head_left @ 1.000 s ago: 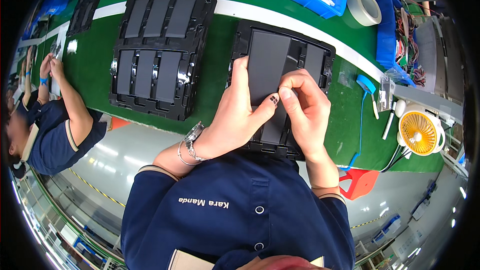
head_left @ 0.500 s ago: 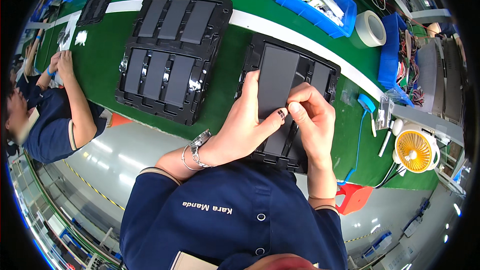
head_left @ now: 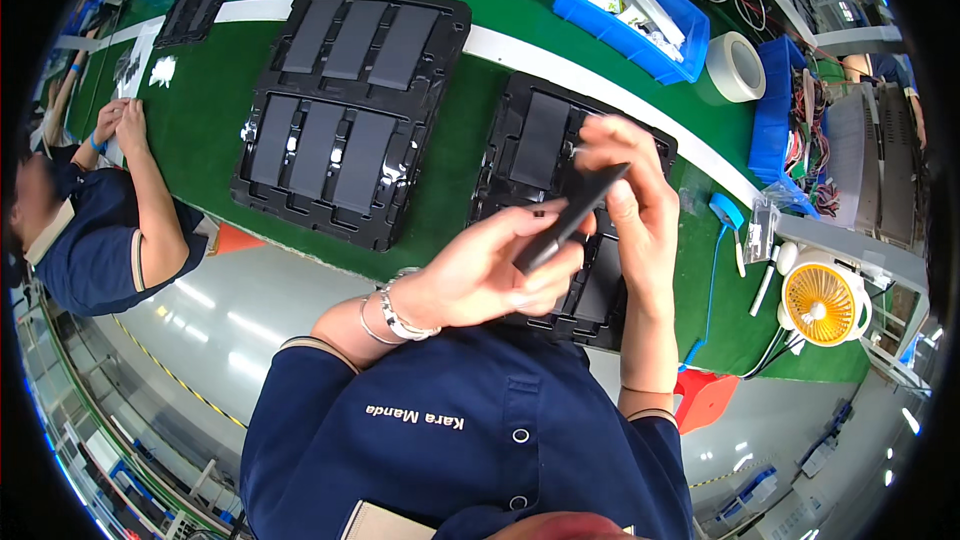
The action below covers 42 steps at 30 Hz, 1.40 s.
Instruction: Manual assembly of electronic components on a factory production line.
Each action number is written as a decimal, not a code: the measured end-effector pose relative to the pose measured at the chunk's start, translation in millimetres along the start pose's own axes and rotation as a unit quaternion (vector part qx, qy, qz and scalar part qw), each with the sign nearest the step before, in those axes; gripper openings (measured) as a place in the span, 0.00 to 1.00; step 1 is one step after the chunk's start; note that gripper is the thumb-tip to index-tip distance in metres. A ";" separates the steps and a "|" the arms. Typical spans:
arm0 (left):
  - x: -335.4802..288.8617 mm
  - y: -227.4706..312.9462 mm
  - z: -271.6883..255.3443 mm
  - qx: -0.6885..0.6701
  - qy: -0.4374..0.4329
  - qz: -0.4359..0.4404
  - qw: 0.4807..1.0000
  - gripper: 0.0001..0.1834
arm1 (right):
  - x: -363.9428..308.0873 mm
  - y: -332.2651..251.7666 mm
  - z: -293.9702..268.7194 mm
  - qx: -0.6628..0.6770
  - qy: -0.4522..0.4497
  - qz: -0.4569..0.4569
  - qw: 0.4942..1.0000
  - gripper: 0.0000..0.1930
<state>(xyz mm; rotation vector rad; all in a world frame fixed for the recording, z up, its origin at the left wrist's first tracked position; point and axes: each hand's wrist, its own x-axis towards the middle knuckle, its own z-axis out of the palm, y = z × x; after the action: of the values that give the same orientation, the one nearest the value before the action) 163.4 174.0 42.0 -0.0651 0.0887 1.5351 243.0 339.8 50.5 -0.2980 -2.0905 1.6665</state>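
The left hand (head_left: 495, 265) is clamped on a flat, dark rectangular piece (head_left: 573, 217), tilted above the black plastic tray (head_left: 494, 165) at centre; the right hand (head_left: 640, 202) has blurred fingers, grip I cannot tell. Work on this piece seems unfinished; six similar pieces (head_left: 403, 46) lie upper left.

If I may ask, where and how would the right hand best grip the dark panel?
Probably by the far end of the dark panel, pinched across its thickness from the right: it is thin and tilted, and the left hand holds the near end.
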 end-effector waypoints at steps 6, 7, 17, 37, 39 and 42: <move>0.7 4.5 -9.7 -0.157 -0.078 -0.119 0.977 0.25 | 0.4 -4.8 1.7 -0.007 0.007 0.089 0.996 0.10; 0.7 5.6 -10.4 -0.156 -0.079 -0.117 0.978 0.24 | 0.1 -4.4 3.0 0.000 0.007 0.087 0.996 0.09; 4.0 -0.9 1.7 0.496 0.196 0.110 0.838 0.21 | 0.9 -6.8 -8.1 -0.004 -0.039 0.151 0.988 0.18; -11.3 5.9 -23.2 0.559 0.192 0.227 0.774 0.19 | -4.0 19.0 -78.4 -0.482 -0.130 -0.004 0.867 0.34; -6.6 6.4 -22.5 0.554 0.182 0.221 0.782 0.19 | -10.4 16.4 -75.4 -0.512 -0.150 -0.009 0.846 0.35; 1.3 0.2 -19.9 0.550 0.154 0.214 0.793 0.17 | -8.2 13.1 -82.8 -0.540 -0.173 -0.090 0.819 0.32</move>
<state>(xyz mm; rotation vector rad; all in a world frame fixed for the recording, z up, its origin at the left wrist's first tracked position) 162.9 173.3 22.1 0.6816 1.3227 1.6882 287.6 411.3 50.3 -0.1115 -3.0315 0.2544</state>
